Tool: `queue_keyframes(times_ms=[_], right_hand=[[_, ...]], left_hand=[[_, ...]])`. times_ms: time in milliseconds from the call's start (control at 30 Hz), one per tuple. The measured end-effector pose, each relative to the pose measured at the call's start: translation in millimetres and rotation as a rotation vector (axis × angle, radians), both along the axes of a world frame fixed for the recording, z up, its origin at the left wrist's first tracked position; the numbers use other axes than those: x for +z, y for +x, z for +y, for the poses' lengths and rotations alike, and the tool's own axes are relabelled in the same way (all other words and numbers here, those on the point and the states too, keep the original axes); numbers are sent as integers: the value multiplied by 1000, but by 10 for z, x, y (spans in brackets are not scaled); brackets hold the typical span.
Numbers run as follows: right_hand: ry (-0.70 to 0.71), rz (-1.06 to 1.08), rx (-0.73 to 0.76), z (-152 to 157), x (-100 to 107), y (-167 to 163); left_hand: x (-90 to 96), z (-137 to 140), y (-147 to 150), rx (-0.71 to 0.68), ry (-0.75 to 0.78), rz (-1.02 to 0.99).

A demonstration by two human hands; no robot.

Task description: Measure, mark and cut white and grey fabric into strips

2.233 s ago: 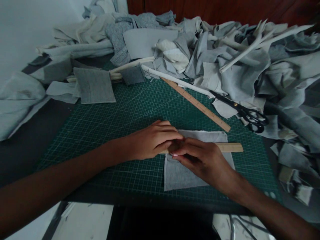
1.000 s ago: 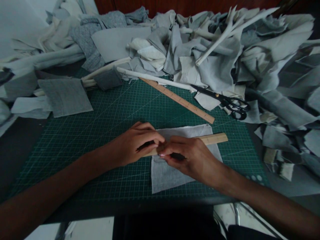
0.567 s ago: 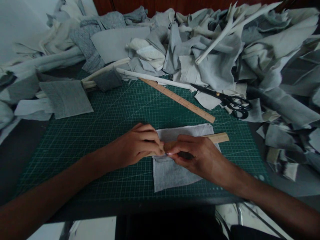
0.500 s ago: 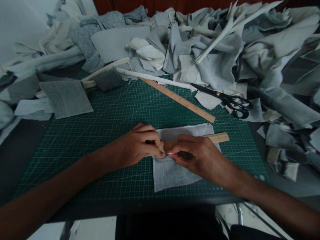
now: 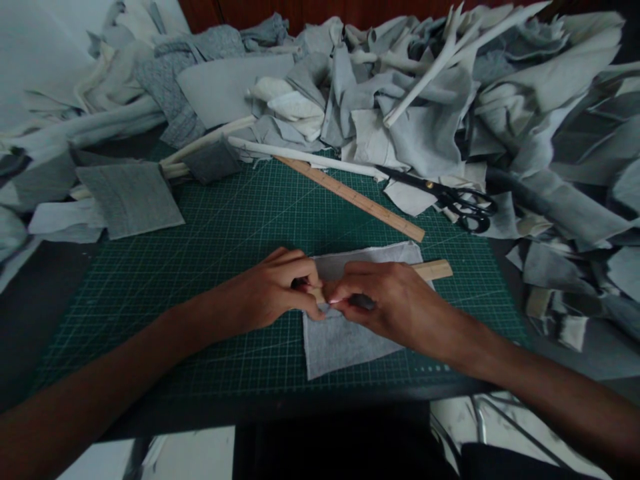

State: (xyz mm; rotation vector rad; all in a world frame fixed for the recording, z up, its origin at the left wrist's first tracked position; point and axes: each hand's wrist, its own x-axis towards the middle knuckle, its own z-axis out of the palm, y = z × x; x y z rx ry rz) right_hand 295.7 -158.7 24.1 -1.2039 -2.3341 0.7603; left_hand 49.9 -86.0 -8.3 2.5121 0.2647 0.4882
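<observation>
A piece of grey cloth (image 5: 345, 347) lies on the green cutting mat (image 5: 225, 360) in front of me. Across it runs a flat wooden ruler (image 5: 434, 269), its right end sticking out beyond the cloth and most of its length hidden by my hands. At the cloth's left side, my left hand (image 5: 285, 287) has its thumb and bent fingers closed round the ruler. Close beside it, my right hand (image 5: 380, 293) pinches the cloth against the ruler's edge between thumb and index finger. The exact contact under the fingertips is partly hidden.
Another wooden ruler (image 5: 350, 195) lies slantwise farther back on the mat. Black scissors (image 5: 445, 193) rest at its right. Heaps of grey and cream cloth scraps (image 5: 420, 133) line the back and right side. A folded grey piece (image 5: 133, 200) sits at the left.
My right hand has shifted slightly left along the ruler, closer to my left hand. My left thumb and fingers have parted a little, showing more of the ruler. The whole view has shifted slightly.
</observation>
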Motion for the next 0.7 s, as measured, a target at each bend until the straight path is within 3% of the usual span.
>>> queue_keyframes(times_ms=[267,700], right_hand=[[-9,-64,60,59,66,32],[2,-46,51,65,1,237]], left_hand=[[1,3,24,4,21,21],[46,-5,9,-10,5,24]])
